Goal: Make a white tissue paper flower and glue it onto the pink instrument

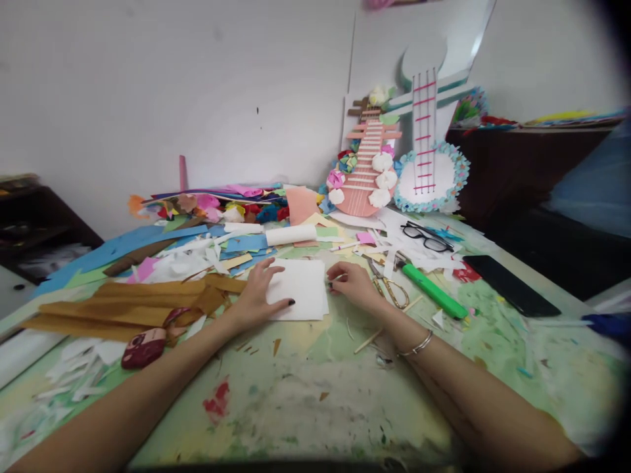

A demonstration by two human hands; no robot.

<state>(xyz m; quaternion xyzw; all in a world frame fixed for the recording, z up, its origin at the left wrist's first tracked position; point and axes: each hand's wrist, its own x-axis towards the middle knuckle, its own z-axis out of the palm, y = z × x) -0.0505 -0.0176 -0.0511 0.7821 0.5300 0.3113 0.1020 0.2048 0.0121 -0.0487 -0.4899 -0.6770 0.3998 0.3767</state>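
Observation:
A small stack of white paper (pixel 300 289) lies flat on the paint-stained green table (pixel 296 394). My left hand (pixel 261 292) rests on its left side, fingers spread and thumb along the lower edge. Close by the right edge of the paper is my right hand (pixel 351 284), its fingers curled with the tips together; whether anything small is between them I cannot make out. Just right of that hand lie gold-handled scissors (pixel 392 289) and a green box cutter (pixel 434 290).
Brown crepe paper (pixel 118 307) and a dark red pouch (pixel 144 348) lie left. Behind the stack is a white paper roll (pixel 290 235). Glasses (pixel 426 236) and a black phone (pixel 510 284) lie right. Two decorated paper instruments, one pink (pixel 362 187) and one white-blue (pixel 428 174), lean at the wall.

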